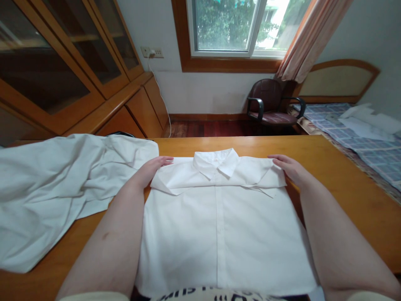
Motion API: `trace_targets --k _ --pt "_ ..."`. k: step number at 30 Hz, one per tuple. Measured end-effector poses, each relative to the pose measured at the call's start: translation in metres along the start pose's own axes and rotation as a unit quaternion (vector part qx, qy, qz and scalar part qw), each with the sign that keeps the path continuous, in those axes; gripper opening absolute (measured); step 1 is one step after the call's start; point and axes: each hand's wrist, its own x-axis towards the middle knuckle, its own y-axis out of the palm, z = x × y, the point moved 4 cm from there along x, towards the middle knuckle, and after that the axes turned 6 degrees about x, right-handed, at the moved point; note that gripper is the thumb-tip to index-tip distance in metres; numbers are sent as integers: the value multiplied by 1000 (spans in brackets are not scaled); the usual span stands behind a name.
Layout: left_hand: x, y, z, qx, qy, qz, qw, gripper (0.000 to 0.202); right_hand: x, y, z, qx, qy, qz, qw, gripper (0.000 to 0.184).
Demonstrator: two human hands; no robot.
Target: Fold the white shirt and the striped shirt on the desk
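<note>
A white collared shirt (219, 234) lies folded, front up, on the wooden table (344, 188), its collar pointing away from me. My left hand (152, 167) rests flat on the shirt's far left corner, fingers stretched out. On the far right corner lies my right hand (290, 167), also flat with fingers extended. Neither hand grips the cloth; both press on the folded shoulder edges.
A crumpled white garment (50, 188) lies heaped on the table's left side. Wooden glass-door cabinets (62, 67) stand at left. Beyond the table are a dark armchair (269, 104), a window and a bed (369, 146) with white cloth at right.
</note>
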Motion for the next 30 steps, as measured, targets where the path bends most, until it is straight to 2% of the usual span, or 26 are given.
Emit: trace_targets --k 2,4,8,12,17,19,22,26,30 --pt "-4 1 -2 16 -9 58 998 61 -4 5 1 13 9 27 1000 54" --pt "-8 0 -3 35 -16 89 995 65 -7 8 4 31 11 52 998 55" --pt "-11 -10 1 37 -30 81 996 49 -15 1 7 34 30 81 996 45" --pt "-12 -20 8 34 -52 91 994 40 -23 -6 7 -39 69 141 987 44" --pt "-18 -20 13 75 -90 180 977 32 -30 1 8 -94 128 277 948 41" --pt "-20 -19 12 89 -94 210 969 30 -33 7 9 -101 135 334 928 39" --pt "-22 -18 9 108 -95 237 961 27 -35 12 11 -117 127 387 906 36" --pt "-23 -18 8 118 -118 252 953 31 -36 14 10 -103 132 421 892 45" --pt "-27 -12 9 95 -137 275 947 32 -37 13 5 -64 150 415 895 56"
